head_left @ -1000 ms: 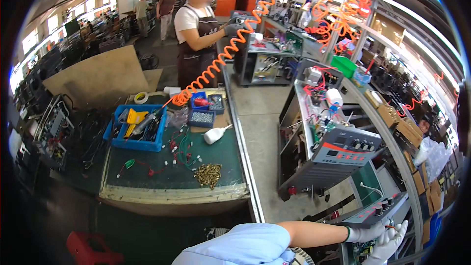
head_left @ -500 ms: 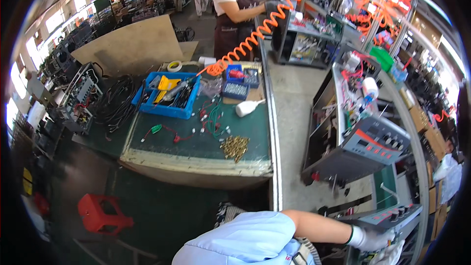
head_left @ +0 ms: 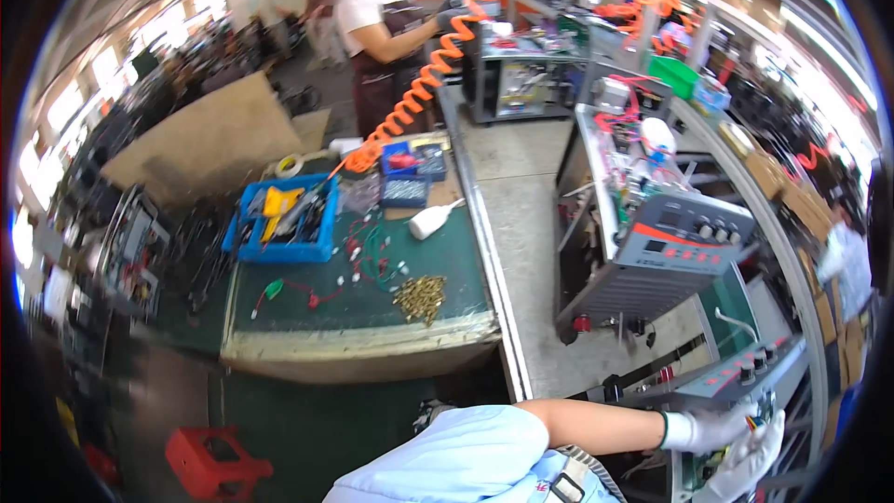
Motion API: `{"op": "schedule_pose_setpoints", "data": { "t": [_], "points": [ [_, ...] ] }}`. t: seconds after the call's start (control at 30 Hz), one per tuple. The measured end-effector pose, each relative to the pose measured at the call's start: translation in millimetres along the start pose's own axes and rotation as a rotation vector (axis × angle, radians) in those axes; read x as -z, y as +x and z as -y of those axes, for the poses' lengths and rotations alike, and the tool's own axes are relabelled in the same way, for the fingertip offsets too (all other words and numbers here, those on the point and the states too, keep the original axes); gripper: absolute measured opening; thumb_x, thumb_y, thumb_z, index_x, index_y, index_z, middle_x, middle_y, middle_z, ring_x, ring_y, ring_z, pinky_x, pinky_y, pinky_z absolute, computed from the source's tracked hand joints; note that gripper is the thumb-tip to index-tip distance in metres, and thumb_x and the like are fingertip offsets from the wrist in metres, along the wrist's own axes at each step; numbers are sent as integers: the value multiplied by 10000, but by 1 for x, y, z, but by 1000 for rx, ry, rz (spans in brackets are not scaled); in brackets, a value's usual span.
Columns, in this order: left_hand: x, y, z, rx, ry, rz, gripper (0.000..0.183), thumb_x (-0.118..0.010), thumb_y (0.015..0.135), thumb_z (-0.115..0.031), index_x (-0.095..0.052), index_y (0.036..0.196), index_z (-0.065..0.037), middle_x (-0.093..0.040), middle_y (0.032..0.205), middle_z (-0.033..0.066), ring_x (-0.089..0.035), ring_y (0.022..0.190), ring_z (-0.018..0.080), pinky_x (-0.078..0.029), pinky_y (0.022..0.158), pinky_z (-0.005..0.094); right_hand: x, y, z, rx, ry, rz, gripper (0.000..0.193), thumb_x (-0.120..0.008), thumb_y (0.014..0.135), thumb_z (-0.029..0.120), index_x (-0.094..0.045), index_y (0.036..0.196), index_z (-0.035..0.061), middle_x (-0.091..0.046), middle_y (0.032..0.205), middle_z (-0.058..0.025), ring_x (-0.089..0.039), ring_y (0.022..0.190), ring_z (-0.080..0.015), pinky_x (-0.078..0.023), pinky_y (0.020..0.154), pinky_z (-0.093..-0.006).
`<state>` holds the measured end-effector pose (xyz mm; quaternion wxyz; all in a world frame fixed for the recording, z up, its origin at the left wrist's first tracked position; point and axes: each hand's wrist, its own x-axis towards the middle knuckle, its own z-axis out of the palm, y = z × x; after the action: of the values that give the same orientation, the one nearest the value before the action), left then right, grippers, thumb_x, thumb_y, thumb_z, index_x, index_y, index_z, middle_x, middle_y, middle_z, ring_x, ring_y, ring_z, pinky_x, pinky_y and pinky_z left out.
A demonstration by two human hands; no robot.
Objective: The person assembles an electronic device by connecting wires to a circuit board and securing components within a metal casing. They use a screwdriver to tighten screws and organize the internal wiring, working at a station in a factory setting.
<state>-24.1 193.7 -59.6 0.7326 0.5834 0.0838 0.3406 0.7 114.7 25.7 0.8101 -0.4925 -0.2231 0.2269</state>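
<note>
Both of my hands wear white gloves and meet at the lower right, beside a grey machine front panel with black knobs (head_left: 736, 374). My left hand (head_left: 710, 429) reaches across from a light blue sleeve. Its fingers close at a small bundle of coloured wires (head_left: 751, 423). Just below it, my right hand (head_left: 748, 462) has its fingertips pinched at the same wires. A small pale part (head_left: 766, 402) shows above the fingertips, too small to name. The inside of the machine under my hands is mostly hidden.
Another grey machine (head_left: 684, 242) stands beyond. The green bench (head_left: 372, 298) at left bears a blue tool bin (head_left: 289, 251), brass fittings (head_left: 421, 298) and a white bottle (head_left: 431, 222). An orange coiled hose (head_left: 419, 93) hangs above; a co-worker (head_left: 382, 37) stands behind. A red stool (head_left: 209, 466) is at lower left.
My view has turned, so the bench and machines sit further left. My gloved hands have come up slightly and more of the right one shows; coloured wires now show between them.
</note>
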Motion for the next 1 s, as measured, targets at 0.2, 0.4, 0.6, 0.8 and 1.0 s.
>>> {"op": "schedule_pose_setpoints", "data": {
  "t": [0.2, 0.4, 0.6, 0.8, 1.0],
  "points": [
    [27, -22, -17, -118, 668, -6, 397, -358, 1015, -253, -448, 1338, -40, -475, 1392, 159, -403, 1349, 302, -258, 1146, 356, -2, 2, 0, -111, 89, 89, 270, -586, 983, 243, -521, 737, 154, -397, 519, 73, -322, 338, -29, -226, 310, -207],
    [35, -24, -26, -276, 428, 319, 383, -314, 1007, -198, -418, 1315, 4, -448, 1307, 161, -365, 1330, 282, -251, 1144, 356, 9, -13, 32, 98, -468, 390, 422, -574, 990, 289, -531, 618, 95, -462, 469, 38, -374, 364, -25, -225, 342, -210],
    [43, -21, -19, -337, 579, 273, 281, -349, 992, -199, -481, 1174, -29, -513, 1144, 180, -476, 1159, 331, -350, 1043, 402, 6, -15, 35, 54, -644, 456, 444, -547, 1003, 269, -508, 598, 92, -456, 461, 33, -342, 350, -32, -228, 351, -220],
    [37, -24, -12, -439, 805, 117, 167, -409, 941, -116, -486, 1068, -41, -518, 1008, 199, -508, 1010, 390, -407, 927, 421, 12, -9, 27, 92, -546, 389, 418, -556, 995, 242, -493, 604, 110, -429, 488, 50, -327, 369, -34, -207, 360, -228],
    [36, -1, 21, -493, 929, -109, 187, -391, 1004, -235, -470, 1026, -68, -557, 1040, 234, -561, 1000, 412, -452, 859, 457, -17, -14, 24, 211, -472, 385, 402, -581, 986, 236, -525, 605, 120, -442, 509, 71, -339, 403, -17, -198, 385, -224]
  ]
}}
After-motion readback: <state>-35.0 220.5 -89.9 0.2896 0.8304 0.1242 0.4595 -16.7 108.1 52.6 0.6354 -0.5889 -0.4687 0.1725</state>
